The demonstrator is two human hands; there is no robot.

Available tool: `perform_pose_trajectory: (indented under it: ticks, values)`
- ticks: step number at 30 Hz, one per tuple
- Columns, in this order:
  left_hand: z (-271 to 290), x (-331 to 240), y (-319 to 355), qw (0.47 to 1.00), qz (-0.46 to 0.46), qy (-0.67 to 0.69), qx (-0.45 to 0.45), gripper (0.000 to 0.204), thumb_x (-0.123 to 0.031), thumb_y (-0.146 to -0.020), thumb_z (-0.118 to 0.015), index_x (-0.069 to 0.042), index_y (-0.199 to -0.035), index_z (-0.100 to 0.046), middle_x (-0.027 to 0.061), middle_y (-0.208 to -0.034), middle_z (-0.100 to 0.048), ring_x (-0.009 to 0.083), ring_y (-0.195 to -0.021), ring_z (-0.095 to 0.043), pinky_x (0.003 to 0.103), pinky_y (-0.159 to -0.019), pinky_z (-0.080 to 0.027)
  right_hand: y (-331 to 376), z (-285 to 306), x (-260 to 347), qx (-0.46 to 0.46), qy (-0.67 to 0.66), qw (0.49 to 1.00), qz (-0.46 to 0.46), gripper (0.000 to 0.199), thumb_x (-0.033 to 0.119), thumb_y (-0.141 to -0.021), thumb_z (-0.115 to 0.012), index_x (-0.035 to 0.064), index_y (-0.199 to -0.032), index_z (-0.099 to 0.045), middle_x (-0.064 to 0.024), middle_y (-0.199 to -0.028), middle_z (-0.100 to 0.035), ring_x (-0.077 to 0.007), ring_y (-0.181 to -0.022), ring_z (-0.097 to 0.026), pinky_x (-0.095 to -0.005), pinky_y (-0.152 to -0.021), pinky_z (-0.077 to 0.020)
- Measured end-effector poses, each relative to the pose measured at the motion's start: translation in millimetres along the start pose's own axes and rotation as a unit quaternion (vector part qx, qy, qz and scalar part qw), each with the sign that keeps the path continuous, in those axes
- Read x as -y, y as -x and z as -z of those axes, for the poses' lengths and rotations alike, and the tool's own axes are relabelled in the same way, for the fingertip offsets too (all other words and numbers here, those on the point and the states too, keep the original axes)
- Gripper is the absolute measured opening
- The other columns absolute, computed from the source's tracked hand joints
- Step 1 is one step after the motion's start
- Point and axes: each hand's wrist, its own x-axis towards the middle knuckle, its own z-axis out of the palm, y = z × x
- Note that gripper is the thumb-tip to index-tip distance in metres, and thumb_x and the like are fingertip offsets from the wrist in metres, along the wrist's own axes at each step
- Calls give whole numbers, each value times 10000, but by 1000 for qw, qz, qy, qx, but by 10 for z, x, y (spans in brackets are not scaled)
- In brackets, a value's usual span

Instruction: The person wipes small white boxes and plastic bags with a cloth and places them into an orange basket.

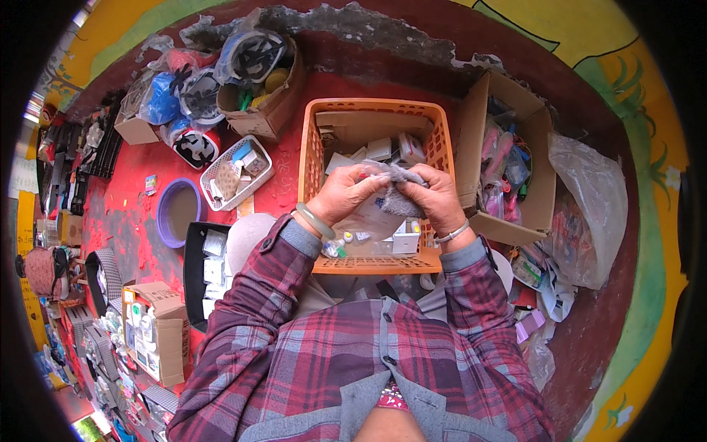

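From my end: left hand [340, 194] has thumb and fingers pinched tight, no visible gap, on one end of the grey fuzzy cloth [400, 202]. Right hand [440, 200] is pinched in the same way on the other side, fingertips partly hidden. Cloth sits mid-frame, bunched and twisted at the top, loose part hanging below right thumb, above the orange basket [420, 263].

I'd call it light, limp, grippy, hard to break; might snag or stretch. Best hold: the gathered neck, or opposite edges if spread. Can't tell if anything's inside.

Farther out: white boxes [379, 149] in the basket, cardboard box [508, 230] upper right, purple basin [162, 215] left of centre.
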Motion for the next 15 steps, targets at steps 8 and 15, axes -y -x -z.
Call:
perform_pose_trajectory:
  ticks: [8,15]
  values:
    - [46,52,27,994,84,64,-22,242,-215,-889,-570,12,-941,-639,25,-843,-631,88,-756,-572,231,-691,-463,-53,347,145,-87,-225,970,-13,238,133,-848,-624,-6,-1038,-597,-58,-867,-650,-126,-737,-625,-235,-663,-519]
    - [115,-38,22,985,34,92,-145,284,-234,-903,-499,16,-910,-633,37,-807,-634,88,-702,-565,226,-653,-460,-33,499,186,-109,-261,959,-2,389,314,-929,-492,8,-1166,-529,-77,-1065,-606,-170,-938,-594,-300,-828,-478]
